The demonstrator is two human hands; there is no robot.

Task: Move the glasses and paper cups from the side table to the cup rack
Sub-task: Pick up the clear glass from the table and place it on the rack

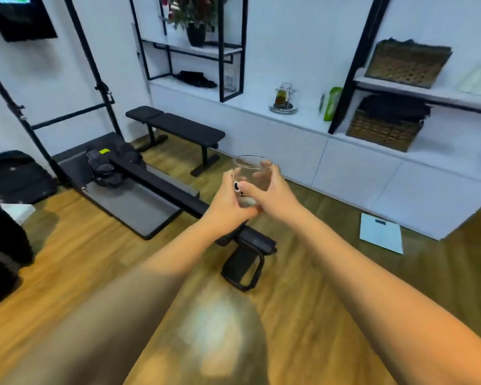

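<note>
A clear drinking glass (250, 169) is held upright in front of me, above the wooden floor. My left hand (228, 202) wraps the glass from the left and under its base. My right hand (271, 194) grips it from the right, with fingers round the far side and the thumb across the front. A metal cup rack (283, 99) on a round tray stands on the white counter farther back, with a dark glass hanging in it. The side table and paper cups are out of view.
A black rowing machine (150, 184) lies across the floor below my hands. A black bench (178, 126) stands behind it. White cabinets (345, 162) run along the right wall, with wicker baskets (383, 132) on shelves. A white scale (381, 233) lies on the floor.
</note>
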